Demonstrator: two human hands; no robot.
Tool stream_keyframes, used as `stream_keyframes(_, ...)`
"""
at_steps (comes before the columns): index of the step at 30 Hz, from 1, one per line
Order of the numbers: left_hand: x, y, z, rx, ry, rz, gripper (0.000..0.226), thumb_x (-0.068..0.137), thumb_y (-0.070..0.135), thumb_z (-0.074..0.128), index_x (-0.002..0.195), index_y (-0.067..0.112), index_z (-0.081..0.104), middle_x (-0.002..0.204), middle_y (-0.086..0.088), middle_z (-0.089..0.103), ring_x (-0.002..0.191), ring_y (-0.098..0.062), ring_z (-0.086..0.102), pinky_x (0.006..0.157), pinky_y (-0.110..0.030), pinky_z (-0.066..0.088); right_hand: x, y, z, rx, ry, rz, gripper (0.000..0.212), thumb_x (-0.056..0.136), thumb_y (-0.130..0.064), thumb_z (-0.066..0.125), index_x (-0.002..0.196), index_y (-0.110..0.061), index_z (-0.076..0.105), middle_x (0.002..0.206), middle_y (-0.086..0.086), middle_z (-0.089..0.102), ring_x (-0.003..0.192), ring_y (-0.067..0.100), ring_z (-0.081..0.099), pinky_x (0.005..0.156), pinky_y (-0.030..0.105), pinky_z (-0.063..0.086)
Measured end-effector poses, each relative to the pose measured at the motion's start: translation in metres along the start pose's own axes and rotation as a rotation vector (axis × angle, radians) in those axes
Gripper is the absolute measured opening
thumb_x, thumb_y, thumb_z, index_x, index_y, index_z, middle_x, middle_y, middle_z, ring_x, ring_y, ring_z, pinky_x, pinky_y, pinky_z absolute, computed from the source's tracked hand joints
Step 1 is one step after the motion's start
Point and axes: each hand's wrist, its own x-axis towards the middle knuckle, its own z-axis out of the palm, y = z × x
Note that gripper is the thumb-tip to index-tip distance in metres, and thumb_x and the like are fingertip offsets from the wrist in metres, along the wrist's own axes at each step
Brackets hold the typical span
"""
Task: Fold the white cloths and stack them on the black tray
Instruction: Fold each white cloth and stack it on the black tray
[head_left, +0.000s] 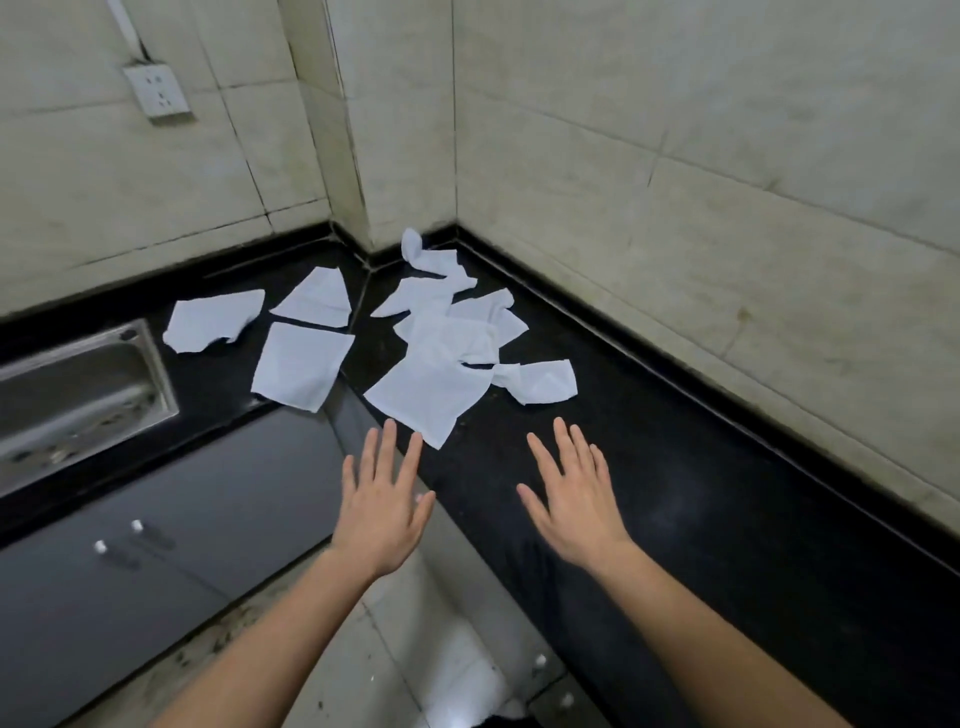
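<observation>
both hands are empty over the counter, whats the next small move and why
Probably reach the left hand forward to pinch the near corner of the closest cloth, which lies flat just beyond that hand. Both it and the right hand are open and hold nothing, and the other cloths lie scattered, none stacked.

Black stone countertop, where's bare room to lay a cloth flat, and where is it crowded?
Freest: the black stone countertop stretch beside the open right hand, bordered by the tiled wall and the crumpled white cloth. Crowded: the corner, where overlapping white cloths lie, and leftward toward the steel sink.
</observation>
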Motion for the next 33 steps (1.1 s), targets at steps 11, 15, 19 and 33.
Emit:
stream_keyframes(11,0.122,-0.081,0.023,0.234,-0.347,0.023,0.088,0.098,0.044,0.042,0.154,0.017,-0.020,0.160,-0.010,-0.029,0.148,-0.033,-0.023,0.122,-0.054,0.003,0.124,-0.026,0.041,0.114,-0.204,-0.049,0.077,0.101,-0.046,0.041,0.159,-0.022,-0.003,0.166,0.011,-0.008,0.154,0.030,-0.004,0.124,0.046,0.007)
stream_keyframes(15,0.154,-0.108,0.035,0.264,-0.438,0.066,0.086,0.099,0.038,0.043,0.154,0.015,-0.019,0.161,-0.011,-0.027,0.149,-0.033,-0.022,0.122,-0.053,0.003,0.147,-0.043,0.059,0.120,-0.327,-0.053,0.076,0.102,-0.045,0.040,0.159,-0.022,-0.006,0.167,0.009,-0.005,0.154,0.028,-0.004,0.124,0.045,0.009)
stream_keyframes(19,0.198,-0.142,0.052,0.286,-0.438,0.210,0.083,0.095,0.018,0.045,0.156,0.011,-0.011,0.162,-0.012,-0.020,0.150,-0.034,-0.016,0.121,-0.054,0.007,0.174,-0.066,0.086,0.122,-0.453,-0.016,0.072,0.103,-0.044,0.039,0.160,-0.019,0.002,0.167,0.007,-0.001,0.154,0.026,0.000,0.123,0.044,0.014)
stream_keyframes(33,0.302,-0.248,0.110,0.114,-0.271,0.825,0.028,0.066,0.004,0.074,0.091,0.013,0.069,0.091,-0.008,0.066,0.083,-0.031,0.062,0.079,-0.042,0.046,0.194,-0.166,0.144,0.078,-0.369,0.217,0.063,0.047,-0.015,0.092,0.106,-0.024,0.071,0.091,-0.004,0.070,0.073,0.014,0.066,0.055,0.023,0.051)
